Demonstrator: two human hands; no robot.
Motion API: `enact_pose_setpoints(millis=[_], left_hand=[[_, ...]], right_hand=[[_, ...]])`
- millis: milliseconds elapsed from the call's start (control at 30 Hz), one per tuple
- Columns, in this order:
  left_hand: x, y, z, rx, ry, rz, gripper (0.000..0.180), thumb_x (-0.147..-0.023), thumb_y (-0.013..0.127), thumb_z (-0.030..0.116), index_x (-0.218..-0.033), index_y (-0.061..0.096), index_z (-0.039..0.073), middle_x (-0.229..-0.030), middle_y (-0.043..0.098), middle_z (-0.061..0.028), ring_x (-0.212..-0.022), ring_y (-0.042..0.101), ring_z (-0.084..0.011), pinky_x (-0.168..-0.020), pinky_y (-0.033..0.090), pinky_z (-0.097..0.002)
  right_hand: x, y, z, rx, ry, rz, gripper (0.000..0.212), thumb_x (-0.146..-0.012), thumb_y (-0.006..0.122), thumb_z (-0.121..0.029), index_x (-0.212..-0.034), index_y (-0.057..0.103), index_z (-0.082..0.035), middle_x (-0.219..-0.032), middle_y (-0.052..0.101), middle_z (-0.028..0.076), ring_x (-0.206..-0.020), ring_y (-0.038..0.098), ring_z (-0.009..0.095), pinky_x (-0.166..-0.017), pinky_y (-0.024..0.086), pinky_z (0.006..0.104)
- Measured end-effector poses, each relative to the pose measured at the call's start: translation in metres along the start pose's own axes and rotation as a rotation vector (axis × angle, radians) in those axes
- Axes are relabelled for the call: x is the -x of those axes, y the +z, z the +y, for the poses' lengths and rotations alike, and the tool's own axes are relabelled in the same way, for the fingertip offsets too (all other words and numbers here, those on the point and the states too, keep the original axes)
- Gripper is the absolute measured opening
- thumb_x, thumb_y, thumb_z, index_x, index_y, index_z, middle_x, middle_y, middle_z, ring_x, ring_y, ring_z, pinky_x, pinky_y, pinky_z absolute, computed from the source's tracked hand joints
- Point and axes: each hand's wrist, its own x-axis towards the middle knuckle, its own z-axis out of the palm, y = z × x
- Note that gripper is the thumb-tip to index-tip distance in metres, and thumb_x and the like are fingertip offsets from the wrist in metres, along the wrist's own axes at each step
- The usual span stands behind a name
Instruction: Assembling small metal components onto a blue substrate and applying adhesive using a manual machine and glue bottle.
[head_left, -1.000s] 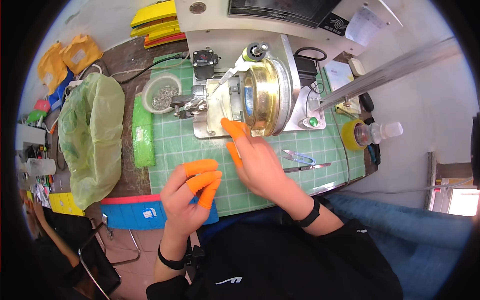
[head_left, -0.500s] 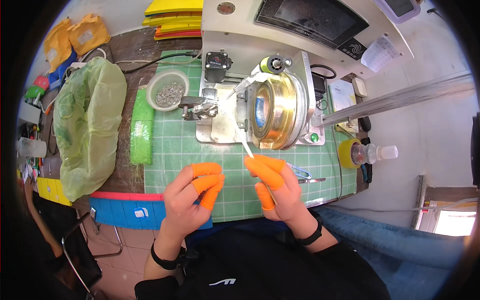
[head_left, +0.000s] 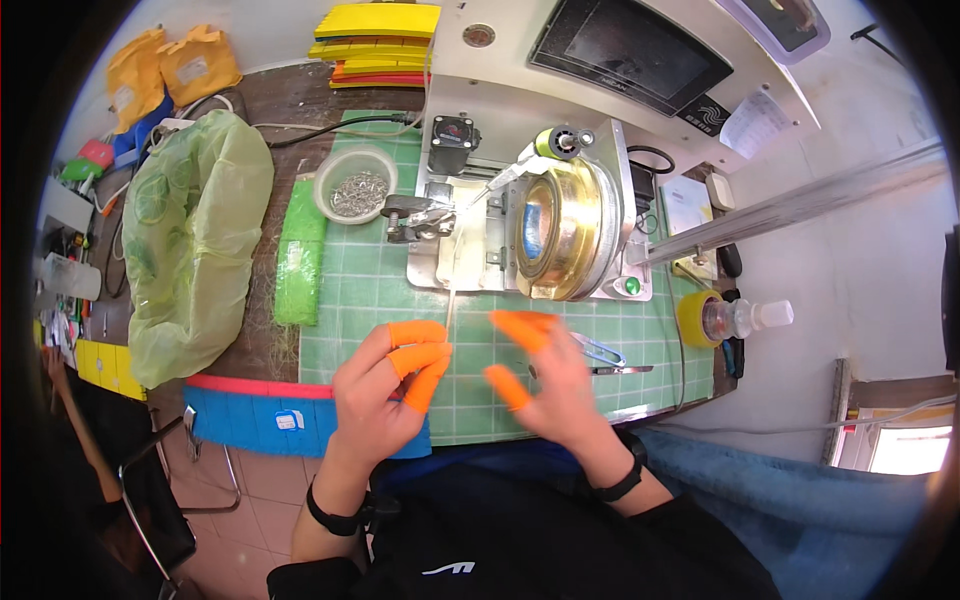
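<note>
My left hand (head_left: 385, 385), with orange finger cots, has its fingertips closed on a thin pale stick-like strand (head_left: 451, 303). The strand runs up from them toward the metal clamp parts of a machine (head_left: 430, 218). To its right, my right hand (head_left: 550, 385), also in orange finger cots, is apart from the strand and blurred by motion. Its thumb and fingers are spread with nothing visible between them. Beyond both hands stands a round gold-coloured spool (head_left: 575, 235) on the machine. A white bowl of small metal pieces (head_left: 357, 193) sits left of the clamp.
A green gridded mat (head_left: 390, 280) covers the bench. Left are a green plastic-wrapped bundle (head_left: 300, 255) and a pale green bag-lined container (head_left: 190, 270). At right lie a dark slender tool (head_left: 622, 370) and a yellow-banded clear bottle (head_left: 712, 318). Another person's arm (head_left: 88, 430) shows far left.
The strand has passed from my right hand to my left fingertips. My right hand has let go and opened its fingers. The view has shifted slightly.
</note>
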Motion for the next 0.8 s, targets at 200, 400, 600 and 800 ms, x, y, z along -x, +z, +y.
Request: enact_pose_setpoints(millis=[200, 400, 600, 800], left_hand=[[-0.001, 0.003, 0.002, 0.008, -0.015, 0.042, 0.013, -0.081, 0.073, -0.006, -0.093, 0.071, -0.001, -0.101, 0.07, -0.0123, -0.065, 0.058, -0.0105, -0.052, 0.044, -0.0214], [-0.011, -0.017, 0.012, 0.056, 0.019, 0.022, 0.013, -0.083, 0.073, -0.004, -0.095, 0.071, 0.001, -0.103, 0.07, -0.0125, -0.08, 0.063, -0.0162, -0.069, 0.05, -0.0282], [-0.082, -0.036, 0.011, 0.665, 0.005, 0.219, 0.012, -0.094, 0.063, 0.002, -0.105, 0.068, 0.001, -0.107, 0.069, -0.0137, -0.093, 0.066, -0.023, -0.09, 0.049, -0.0356], [-0.11, -0.043, -0.059, 0.462, -0.138, 0.155, 0.014, -0.098, 0.059, 0.006, -0.11, 0.064, 0.001, -0.102, 0.066, -0.005, -0.092, 0.063, -0.0136, -0.089, 0.049, -0.0286]], right_hand=[[0.027, -0.045, 0.071, 0.41, 0.297, 0.193, 0.058, -0.097, 0.057, -0.013, -0.151, 0.038, -0.003, -0.156, 0.036, 0.022, -0.146, 0.03, 0.039, -0.116, 0.024, 0.051], [0.043, -0.082, 0.097, -0.267, 0.335, 0.367, 0.047, -0.105, 0.047, -0.018, -0.146, 0.043, 0.003, -0.149, 0.048, 0.016, -0.134, 0.05, 0.03, -0.111, 0.037, 0.0443], [0.083, -0.082, 0.163, -0.747, 0.53, 0.587, 0.046, -0.109, 0.04, -0.032, -0.124, 0.061, 0.006, -0.11, 0.068, 0.018, -0.086, 0.069, 0.021, -0.078, 0.055, 0.0328], [0.099, -0.061, 0.181, -0.823, 0.56, 0.682, 0.048, -0.108, 0.042, -0.036, -0.112, 0.064, 0.006, -0.091, 0.068, 0.016, -0.067, 0.064, 0.018, -0.064, 0.054, 0.0298]])
